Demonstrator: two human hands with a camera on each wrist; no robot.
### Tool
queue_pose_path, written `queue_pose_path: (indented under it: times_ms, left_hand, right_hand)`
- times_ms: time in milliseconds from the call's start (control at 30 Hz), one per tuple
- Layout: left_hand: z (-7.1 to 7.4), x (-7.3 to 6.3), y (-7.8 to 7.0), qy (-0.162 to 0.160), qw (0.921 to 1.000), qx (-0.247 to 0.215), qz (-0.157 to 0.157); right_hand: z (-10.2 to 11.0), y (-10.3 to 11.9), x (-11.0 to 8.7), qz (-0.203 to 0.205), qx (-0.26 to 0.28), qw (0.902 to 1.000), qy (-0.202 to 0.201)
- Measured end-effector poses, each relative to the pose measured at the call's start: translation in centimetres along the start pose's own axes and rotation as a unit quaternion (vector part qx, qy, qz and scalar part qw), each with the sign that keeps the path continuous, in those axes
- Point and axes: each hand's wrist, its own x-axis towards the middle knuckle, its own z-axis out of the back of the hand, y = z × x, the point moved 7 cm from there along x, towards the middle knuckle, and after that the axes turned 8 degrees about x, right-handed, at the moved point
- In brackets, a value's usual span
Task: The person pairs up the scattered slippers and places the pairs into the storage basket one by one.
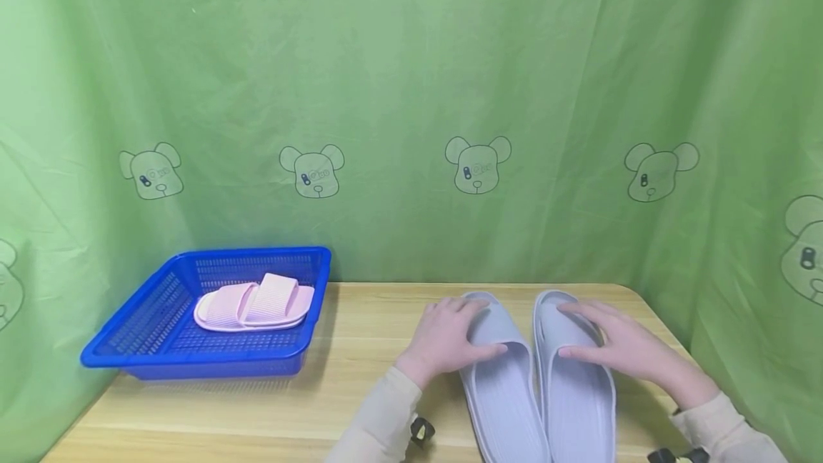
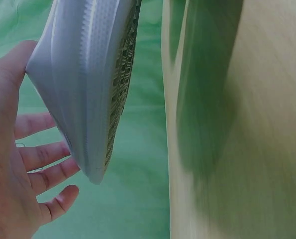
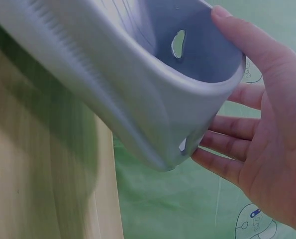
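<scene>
Two pale grey slide slippers stand side by side with toes pointing away. My left hand point(image 1: 444, 340) holds the left slipper point(image 1: 508, 395) by its strap, thumb at the strap's opening and fingers over the toe end. My right hand point(image 1: 626, 345) grips the right slipper point(image 1: 581, 406) the same way, its thumb on the strap's rim and its fingers against the outside. Both wrist views show the slippers raised off the table, with shadows beneath. A patterned dark sole point(image 2: 120, 79) shows in the left wrist view; cut-out holes in the strap show in the right wrist view.
At the left of the wooden table point(image 1: 379, 349) stands a blue plastic basket point(image 1: 193, 361) with pink slippers point(image 1: 273, 306) inside. A green curtain point(image 1: 398, 77) with bear prints hangs behind and on both sides.
</scene>
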Motion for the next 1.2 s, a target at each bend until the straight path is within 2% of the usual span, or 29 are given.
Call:
queue_pose_path:
  times_ms: [200, 833, 1200]
  left_hand:
    - [0.2, 0.0, 0.7, -0.001, 0.9999, -0.005, 0.013]
    - [1.6, 0.0, 2.5, -0.055, 0.9981, -0.007, 0.028]
    - [2.2, -0.1, 3.4, -0.067, 0.9964, -0.023, 0.046]
  right_hand:
    - [0.3, 0.3, 0.1, -0.003, -0.001, 1.0000, -0.007]
    - [1.0, -0.2, 0.3, -0.022, -0.009, 0.9990, -0.038]
    - [1.4, -0.8, 0.4, -0.039, -0.021, 0.9975, -0.055]
